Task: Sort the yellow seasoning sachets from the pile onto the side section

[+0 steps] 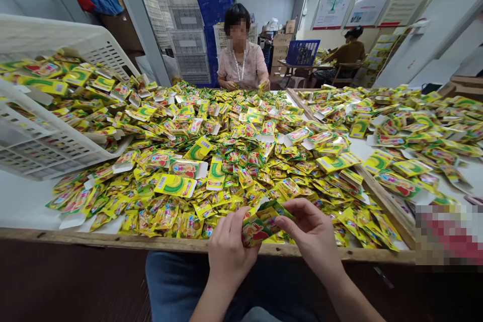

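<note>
My left hand (230, 246) and my right hand (311, 234) are close together over the table's near edge. Both grip a small bunch of yellow and green printed packets (260, 226), with the left hand around its lower part and the right fingers pinching its upper corner. A large heap of similar packets and flat paper cartons (204, 161) covers the table in front of them. Their printed yellow surfaces show a green arc. Neither hand touches the heap, as far as I can tell.
A tilted white plastic crate (56, 105) spilling packets rests at the left of the table. A wooden rail (381, 196) divides off another heap on the right. Across the table, a seated co-worker's hands (245, 85) reach among the packets. Stacked crates stand behind.
</note>
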The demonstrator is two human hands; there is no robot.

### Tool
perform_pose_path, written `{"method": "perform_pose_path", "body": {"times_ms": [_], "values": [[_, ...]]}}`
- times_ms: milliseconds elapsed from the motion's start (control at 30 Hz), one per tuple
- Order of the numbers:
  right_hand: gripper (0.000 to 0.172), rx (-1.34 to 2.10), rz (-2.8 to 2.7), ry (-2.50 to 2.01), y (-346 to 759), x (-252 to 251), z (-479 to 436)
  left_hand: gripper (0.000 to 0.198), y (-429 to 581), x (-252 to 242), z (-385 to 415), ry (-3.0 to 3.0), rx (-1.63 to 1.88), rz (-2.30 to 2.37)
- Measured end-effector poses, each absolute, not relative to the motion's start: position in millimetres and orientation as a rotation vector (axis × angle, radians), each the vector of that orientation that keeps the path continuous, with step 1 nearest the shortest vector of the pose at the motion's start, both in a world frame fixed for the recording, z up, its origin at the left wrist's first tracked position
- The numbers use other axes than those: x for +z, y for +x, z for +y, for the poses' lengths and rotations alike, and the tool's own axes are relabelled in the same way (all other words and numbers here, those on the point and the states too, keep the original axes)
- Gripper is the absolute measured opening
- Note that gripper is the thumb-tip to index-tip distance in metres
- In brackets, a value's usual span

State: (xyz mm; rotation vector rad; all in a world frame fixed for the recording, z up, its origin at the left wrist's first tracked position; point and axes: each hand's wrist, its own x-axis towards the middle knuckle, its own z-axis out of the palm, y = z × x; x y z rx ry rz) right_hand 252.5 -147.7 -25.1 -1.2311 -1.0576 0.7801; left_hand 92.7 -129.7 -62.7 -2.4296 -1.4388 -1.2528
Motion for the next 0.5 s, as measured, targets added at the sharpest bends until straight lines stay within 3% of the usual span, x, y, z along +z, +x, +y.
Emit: {"method": "perform_pose_path", "body": {"times_ms": [300, 400, 500], "values": [[0.009, 0.159, -1.521, -1.276, 247.0, -30.1, -157.6, 0.039, 99.8, -63.4, -132.0, -2.451, -1.386, -1.47], [0.014, 0.221, -1.734, -1.338, 247.7, -24.7, -159.1, 0.037, 98.3, -61.5, -129.5, -2.436, -1.358, -1.475], [0.013, 0.503, -1.85, -1.45, 246.8, -19.8, -155.6, 0.036, 97.8, -58.1, -126.9, -2.482, -1.274, -1.418]]}}
